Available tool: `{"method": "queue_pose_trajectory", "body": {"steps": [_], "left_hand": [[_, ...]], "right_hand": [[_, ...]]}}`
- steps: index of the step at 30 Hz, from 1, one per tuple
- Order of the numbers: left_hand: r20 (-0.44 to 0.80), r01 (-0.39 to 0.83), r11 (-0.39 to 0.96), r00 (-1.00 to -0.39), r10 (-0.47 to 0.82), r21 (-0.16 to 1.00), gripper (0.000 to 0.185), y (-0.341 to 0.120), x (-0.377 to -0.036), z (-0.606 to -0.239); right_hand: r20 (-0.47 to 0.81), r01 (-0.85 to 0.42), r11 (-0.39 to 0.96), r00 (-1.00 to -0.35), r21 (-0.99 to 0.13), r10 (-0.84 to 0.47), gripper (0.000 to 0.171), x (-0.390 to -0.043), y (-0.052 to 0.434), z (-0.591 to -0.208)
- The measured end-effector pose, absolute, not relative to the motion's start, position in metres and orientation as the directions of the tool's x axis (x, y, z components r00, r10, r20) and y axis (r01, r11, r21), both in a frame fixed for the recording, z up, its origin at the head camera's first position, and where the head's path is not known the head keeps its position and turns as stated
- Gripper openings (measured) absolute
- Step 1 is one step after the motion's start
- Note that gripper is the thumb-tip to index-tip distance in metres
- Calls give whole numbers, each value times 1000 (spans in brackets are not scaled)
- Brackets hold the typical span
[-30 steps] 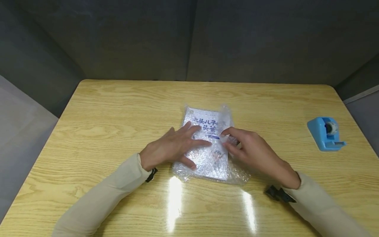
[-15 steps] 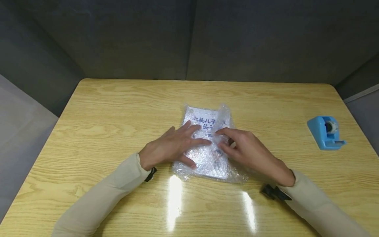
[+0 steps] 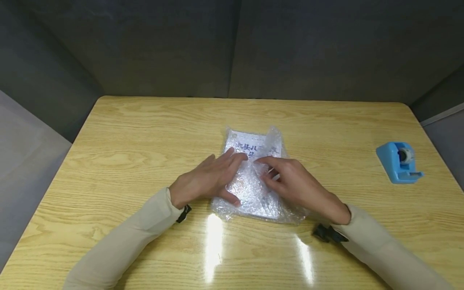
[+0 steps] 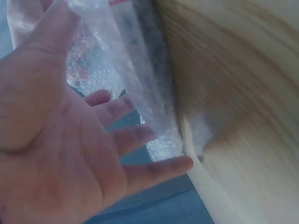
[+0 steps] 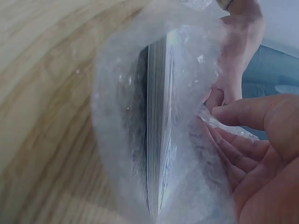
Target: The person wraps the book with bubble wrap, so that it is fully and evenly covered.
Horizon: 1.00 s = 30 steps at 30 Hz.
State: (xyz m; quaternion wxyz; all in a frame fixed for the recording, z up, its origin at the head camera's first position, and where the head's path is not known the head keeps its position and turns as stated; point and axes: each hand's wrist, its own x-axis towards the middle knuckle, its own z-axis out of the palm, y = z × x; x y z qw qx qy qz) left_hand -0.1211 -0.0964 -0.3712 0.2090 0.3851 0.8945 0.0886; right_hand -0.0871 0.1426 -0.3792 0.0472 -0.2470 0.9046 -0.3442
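Observation:
A white book with blue print [image 3: 249,145] lies mid-table inside clear bubble wrap [image 3: 253,195]. My left hand [image 3: 233,177] lies flat on the wrap's left half, fingers straight, pressing it onto the cover. My right hand [image 3: 262,169] pinches the wrap's right flap between thumb and fingers and holds it across the cover, next to the left fingertips. In the right wrist view the book's page edge [image 5: 159,135] shows through the wrap [image 5: 117,116], with the flap's edge caught at my right hand [image 5: 224,122]. The left wrist view shows my left hand [image 4: 117,135] spread against the wrap [image 4: 117,60].
A blue tape dispenser [image 3: 398,163] stands near the right edge of the wooden table [image 3: 145,133]. Dark grey partition walls close off the back and both sides. Bare tabletop lies all around the wrapped book.
My right hand has moved left with the bubble wrap flap, which now covers more of the book's blue print. The left hand stays pressed in place.

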Motion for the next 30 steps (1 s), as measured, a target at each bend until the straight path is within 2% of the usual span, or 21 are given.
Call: {"method": "queue_pose_trajectory", "body": {"steps": [9,14,18,27,30], "left_hand": [[-262,668,671,-619,741,321,134,-98,-121,-374],[-185,717,624,-598,779,311,136,-100,-122,-377],[-136,735,582,-575,807,348,136,-102,-121,-378],[-172,687,591,-580,796,422,136,-105,-120,-378],[-115,724,562,-569,814,400,135,-106,-120,-378]], "right_hand": [[113,-436,630,-867,-643,-485,33,-91,137,-383],[114,-432,619,-867,-656,-485,36,-92,134,-385],[108,-418,616,-873,-668,-476,37,-92,132,-386],[97,-394,562,-870,-728,-484,29,-92,131,-388],[115,-435,558,-849,-706,-516,26,-91,132,-388]]}}
